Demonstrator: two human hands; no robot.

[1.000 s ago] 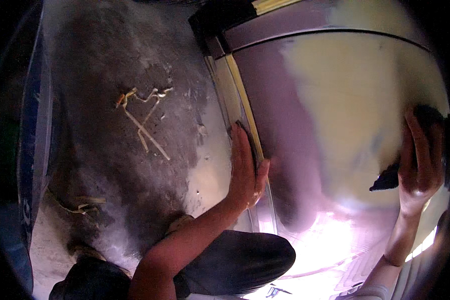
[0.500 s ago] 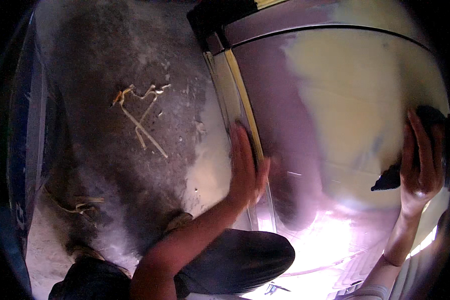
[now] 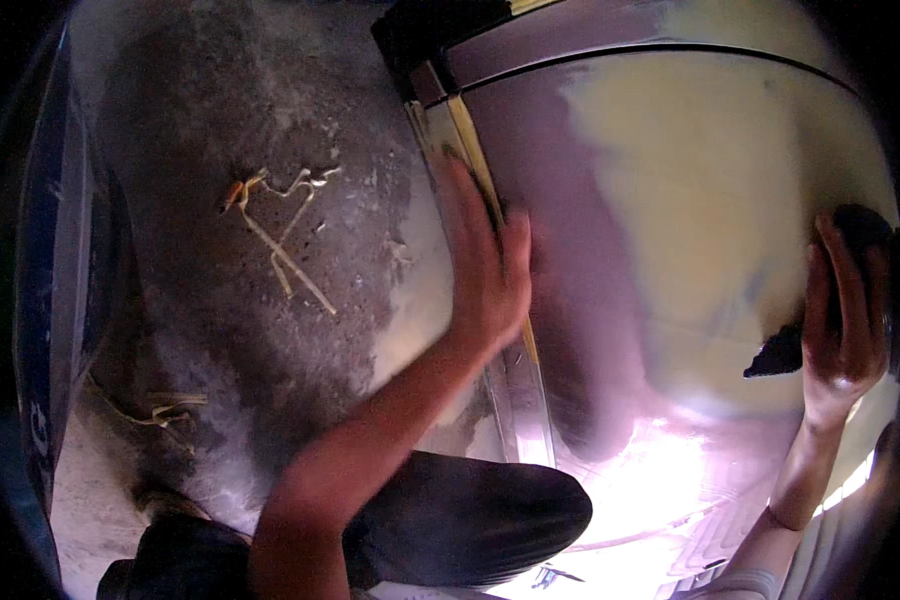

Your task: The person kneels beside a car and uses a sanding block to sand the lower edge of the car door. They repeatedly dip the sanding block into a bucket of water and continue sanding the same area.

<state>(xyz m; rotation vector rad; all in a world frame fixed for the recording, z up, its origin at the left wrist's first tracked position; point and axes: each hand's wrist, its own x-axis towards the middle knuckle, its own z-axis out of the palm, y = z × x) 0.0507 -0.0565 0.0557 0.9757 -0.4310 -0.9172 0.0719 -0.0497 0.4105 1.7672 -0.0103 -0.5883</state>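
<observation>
Head view shows the left hand (image 3: 492, 275) nearer to the long panel edge (image 3: 520, 405), fingers along it, thumb apart; the right hand (image 3: 842, 335) covers a black pad (image 3: 778, 355), clamping unclear.

left grip (image 3: 488, 270) along panel edge (image 3: 523, 410) | right grip (image 3: 843, 330) over black material (image 3: 778, 355)

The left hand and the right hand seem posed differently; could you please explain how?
The left hand lies along the left edge of the panel, the right hand near its right side in view. No item shows clearly in the left hand, while the right hand partly covers a dark item. Both hands are bare and point toward the picture's top.
</observation>
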